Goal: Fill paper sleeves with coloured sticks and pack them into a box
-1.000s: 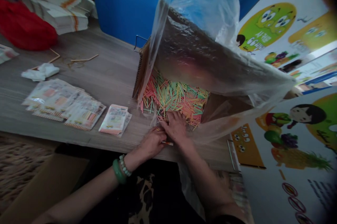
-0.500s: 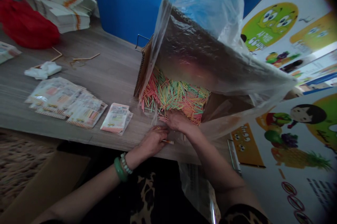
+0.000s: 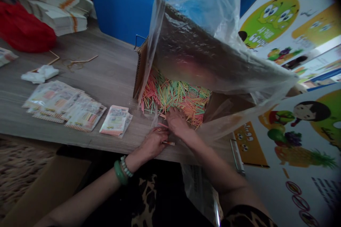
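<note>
Many thin pink, green and yellow sticks lie heaped in a plastic-lined cardboard box tipped on its side. My right hand rests at the front edge of the heap, fingers over the sticks, apart and holding nothing I can see. Just in front of the box, near the table edge, my left hand is closed, with the end of a small stick-like piece showing from its fingers. To its left lie a small pile of printed packets and a wider overlapping row of packets.
On the table are a crumpled white tissue, bent sticks and a red bag. Paper stacks stand at back left. Clear plastic spreads right of the box, beside a printed panel.
My right hand has drawn slightly back and its fingers show more clearly on the sticks. My left hand stays nearly in place. The whole view has shifted a little.
</note>
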